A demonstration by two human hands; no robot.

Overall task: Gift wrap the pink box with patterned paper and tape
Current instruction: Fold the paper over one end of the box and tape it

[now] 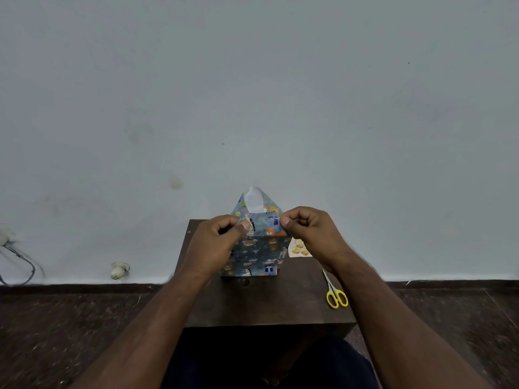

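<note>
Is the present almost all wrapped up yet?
Nearly! The patterned paper already covers the front and sides; no pink shows. Right now the left hand and right hand pinch the top edge, folding it. A flap stands up at the back, so the top needs closing. No tape is visible; the scissors lie unused.

Two bare forearms come in from the five and seven o'clock corners, with no sleeves, watch or rings to be seen on them. The left hand (222, 234) and the right hand (306, 228) are bare too, with short, plain nails. At six o'clock the lap shows dark navy trousers (323, 366).
</note>
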